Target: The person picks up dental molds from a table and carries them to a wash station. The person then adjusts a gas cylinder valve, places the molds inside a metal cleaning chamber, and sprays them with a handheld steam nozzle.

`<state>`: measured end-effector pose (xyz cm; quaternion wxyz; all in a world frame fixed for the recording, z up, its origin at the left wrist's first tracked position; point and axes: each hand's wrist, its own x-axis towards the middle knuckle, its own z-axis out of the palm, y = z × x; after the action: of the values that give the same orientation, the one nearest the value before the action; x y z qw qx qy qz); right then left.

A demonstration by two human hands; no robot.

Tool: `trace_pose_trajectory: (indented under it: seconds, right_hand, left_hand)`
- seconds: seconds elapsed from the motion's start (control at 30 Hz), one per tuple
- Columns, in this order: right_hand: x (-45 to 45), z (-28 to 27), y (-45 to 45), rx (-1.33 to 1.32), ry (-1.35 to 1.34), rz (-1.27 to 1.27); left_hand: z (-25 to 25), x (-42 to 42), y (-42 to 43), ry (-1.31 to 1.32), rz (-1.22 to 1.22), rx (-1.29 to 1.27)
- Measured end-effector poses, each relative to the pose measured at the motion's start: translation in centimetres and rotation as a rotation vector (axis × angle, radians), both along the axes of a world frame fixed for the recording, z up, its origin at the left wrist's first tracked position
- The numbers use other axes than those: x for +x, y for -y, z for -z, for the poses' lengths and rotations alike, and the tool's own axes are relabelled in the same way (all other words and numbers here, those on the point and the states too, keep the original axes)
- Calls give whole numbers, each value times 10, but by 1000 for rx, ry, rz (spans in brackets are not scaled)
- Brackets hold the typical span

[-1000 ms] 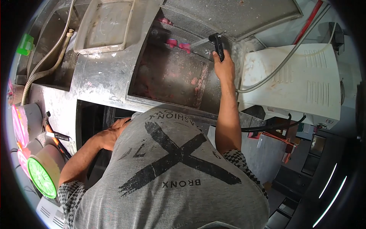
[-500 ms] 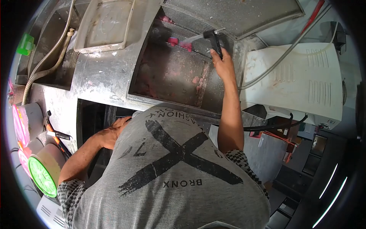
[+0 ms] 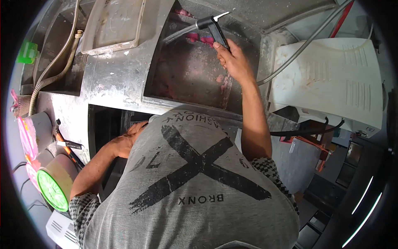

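Observation:
My right hand (image 3: pixel 234 60) is closed around the handle of a black spray gun (image 3: pixel 215 32), held over a deep metal basin (image 3: pixel 182 101). A jet of water (image 3: pixel 180 33) leaves its nozzle toward the basin's left side. Bright pink scraps (image 3: pixel 192 37) lie along the perforated metal strip at the back of the basin, and paler pink residue (image 3: pixel 222 79) clings to the bottom. My left hand (image 3: pixel 128 141) is low at the front, beside the dark opening under the counter and against my grey shirt. Its fingertips are mostly hidden, so its grip cannot be made out.
A shallow clear tray (image 3: pixel 114 27) lies on the counter left of the basin. A raised metal lid (image 3: pixel 265 14) stands behind it. To the right are a white machine housing (image 3: pixel 327 79) and a grey hose (image 3: pixel 306 45). Lidded buckets (image 3: pixel 54 189) stand at the left.
My right hand has moved left and toward me with the spray gun. The water jet has swung from the pink scraps to the basin's left side. My left hand stays at the front.

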<state>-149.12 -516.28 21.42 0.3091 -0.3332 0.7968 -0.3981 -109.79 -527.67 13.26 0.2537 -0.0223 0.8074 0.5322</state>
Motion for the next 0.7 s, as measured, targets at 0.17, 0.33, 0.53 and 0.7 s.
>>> trace_pose_trajectory:
  seconds: [0.17, 0.33, 0.53, 0.7]
  right_hand:
    - [6, 4, -3, -116, 101, -50]
    - [13, 2, -6, -74, -46, -110]
    - [20, -10, -5, 74, -108, -141]
    - [19, -2, -1, -37, -128, -74]
  left_hand:
    - [17, 9, -2, -65, -33, 24]
    - [18, 9, 0, -13, -25, 22]
    - [11, 4, -2, 35, -44, 35]
    - [11, 3, -1, 54, -62, 56]
